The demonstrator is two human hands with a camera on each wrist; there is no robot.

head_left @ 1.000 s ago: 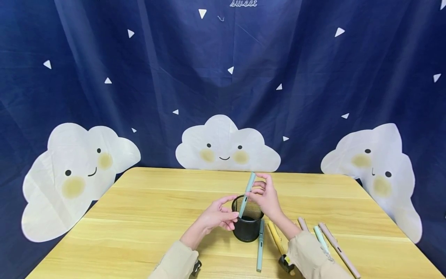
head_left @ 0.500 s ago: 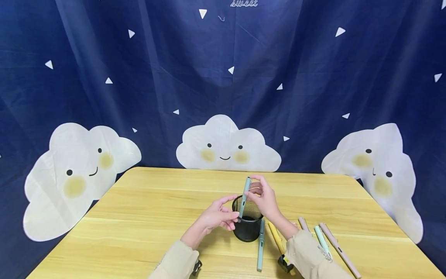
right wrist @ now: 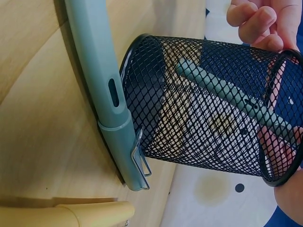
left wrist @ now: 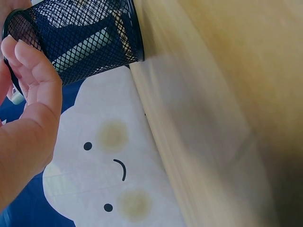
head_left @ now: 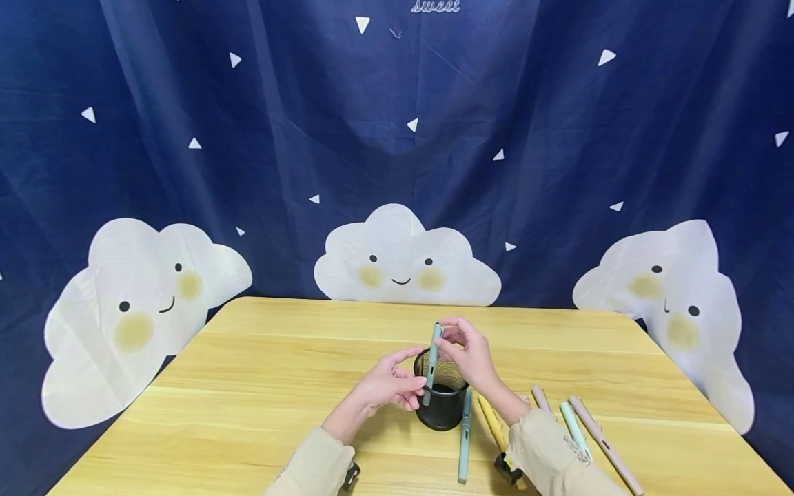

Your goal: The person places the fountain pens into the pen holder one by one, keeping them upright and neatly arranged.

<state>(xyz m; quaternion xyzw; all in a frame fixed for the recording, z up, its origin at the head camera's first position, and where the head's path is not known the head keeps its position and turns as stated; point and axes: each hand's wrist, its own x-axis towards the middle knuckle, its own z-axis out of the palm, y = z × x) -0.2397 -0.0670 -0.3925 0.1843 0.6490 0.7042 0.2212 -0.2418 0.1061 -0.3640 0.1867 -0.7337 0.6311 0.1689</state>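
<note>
A black mesh pen holder [head_left: 439, 413] stands upright on the table. My left hand [head_left: 386, 386] grips its rim from the left, the thumb near the front of the rim. My right hand [head_left: 470, 355] pinches a grey-green pen [head_left: 432, 358] close to its clip end, above the opening. The pen's lower part is inside the holder, tilted; through the mesh in the right wrist view, its lower end [right wrist: 189, 68] appears above the holder's bottom. Just right of the holder lies a similar grey-green capped pen [head_left: 464, 448] with a wire clip.
A yellow pen [head_left: 492, 420] lies partly under the right forearm. Farther right on the wooden table [head_left: 248, 386] are a mint pen [head_left: 573, 426], a long pinkish pen [head_left: 602, 441] and another pinkish pen [head_left: 540, 397]. Behind hangs a dark blue cloud-print curtain [head_left: 397, 165].
My right hand has lowered the pen deeper into the holder, and the pen has turned more upright. The left hand stays at the rim.
</note>
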